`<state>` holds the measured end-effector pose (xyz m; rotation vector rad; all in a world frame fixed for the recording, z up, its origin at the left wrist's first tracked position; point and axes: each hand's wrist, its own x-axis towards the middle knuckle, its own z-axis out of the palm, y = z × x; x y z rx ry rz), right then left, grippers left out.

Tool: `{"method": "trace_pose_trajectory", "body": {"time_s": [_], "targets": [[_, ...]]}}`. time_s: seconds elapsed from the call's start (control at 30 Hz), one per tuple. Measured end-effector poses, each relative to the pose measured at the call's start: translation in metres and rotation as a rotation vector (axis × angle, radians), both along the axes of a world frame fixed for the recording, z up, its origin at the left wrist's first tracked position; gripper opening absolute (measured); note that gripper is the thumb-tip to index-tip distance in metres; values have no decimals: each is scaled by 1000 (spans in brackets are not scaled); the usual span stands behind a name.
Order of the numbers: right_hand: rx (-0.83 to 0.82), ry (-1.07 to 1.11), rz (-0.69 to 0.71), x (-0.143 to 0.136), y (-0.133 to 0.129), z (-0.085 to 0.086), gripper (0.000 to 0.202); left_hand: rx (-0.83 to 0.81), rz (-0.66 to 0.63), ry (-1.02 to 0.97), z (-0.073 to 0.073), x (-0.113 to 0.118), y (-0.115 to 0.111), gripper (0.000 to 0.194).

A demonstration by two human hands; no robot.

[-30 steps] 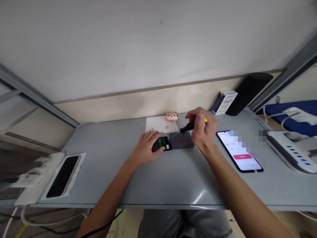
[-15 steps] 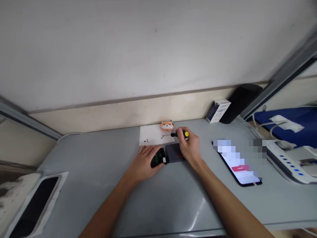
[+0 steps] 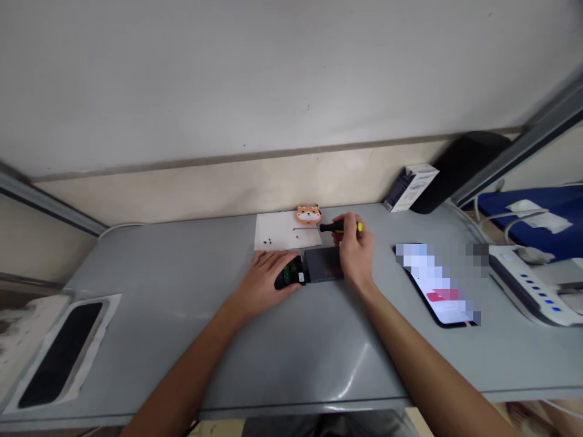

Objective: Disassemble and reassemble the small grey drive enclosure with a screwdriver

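A screwdriver [image 3: 331, 227] with a black and yellow handle lies almost level in my right hand [image 3: 357, 246], its thin shaft pointing left over a white sheet of paper [image 3: 277, 224]. Its tip is close to a tiny dark screw [image 3: 297, 237]; I cannot tell if they touch. More small screws [image 3: 267, 241] lie on the paper's left part. My left hand [image 3: 262, 280] is closed around a black case with a green circuit board [image 3: 288, 273]. A dark grey flat box [image 3: 321, 264] adjoins it on the right, partly hidden by my right hand.
An orange animal-faced case [image 3: 308, 213] sits at the paper's back edge. To the right are a lit phone [image 3: 437, 291], a white power strip [image 3: 523, 285], a small carton [image 3: 410, 187] and a black cylinder [image 3: 455, 170]. A dark phone [image 3: 64, 352] lies far left.
The view has tilted downward. My right hand has shifted slightly right and changed its hold, showing more of the screwdriver handle. My left hand stays on the black case.
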<state>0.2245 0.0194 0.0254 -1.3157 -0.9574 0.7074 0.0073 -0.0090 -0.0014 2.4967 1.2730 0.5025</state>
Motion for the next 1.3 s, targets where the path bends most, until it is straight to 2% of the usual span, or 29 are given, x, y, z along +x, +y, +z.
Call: {"method": "trace_pose_trajectory", "body": {"time_s": [0.23,0.73,0.87,0.97,1.17,1.3], "targets": [[-126,202,4,5,7,-4,57,0,15,6,2,2,-3,49],[-211,185,-85,9,4,1,44,-54,42,-61,7,5,-1,41],[-145,212,-92,10,4,3,45,-49,32,-70,7,4,-1,40],[-105,227,-69,8,2,6,47,-10,52,-126,8,3,-2,39],[-79,249,59,-2,-9,14,49,153,218,-297,9,1,-2,17],[-78,245,96,-9,-13,14,52,174,219,-310,10,-2,0,12]]}}
